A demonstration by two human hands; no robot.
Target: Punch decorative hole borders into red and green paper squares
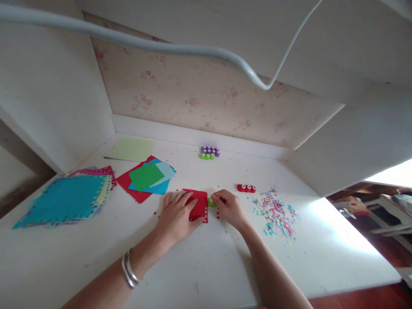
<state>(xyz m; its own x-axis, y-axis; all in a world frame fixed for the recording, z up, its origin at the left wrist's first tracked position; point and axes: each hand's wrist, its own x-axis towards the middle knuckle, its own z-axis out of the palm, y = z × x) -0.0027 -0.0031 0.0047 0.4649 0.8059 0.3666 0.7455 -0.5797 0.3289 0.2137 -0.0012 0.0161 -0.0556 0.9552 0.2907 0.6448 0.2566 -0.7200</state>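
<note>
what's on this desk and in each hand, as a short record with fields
left hand: spread on red paper
right hand: fingers on green craft punch
red paper's right edge: small punched holes
far edge: purple punches, green punches
right side: red punches, confetti
left side: stacked paper with punched edges, green sheet overlapping others
left wrist: silver bracelet
</note>
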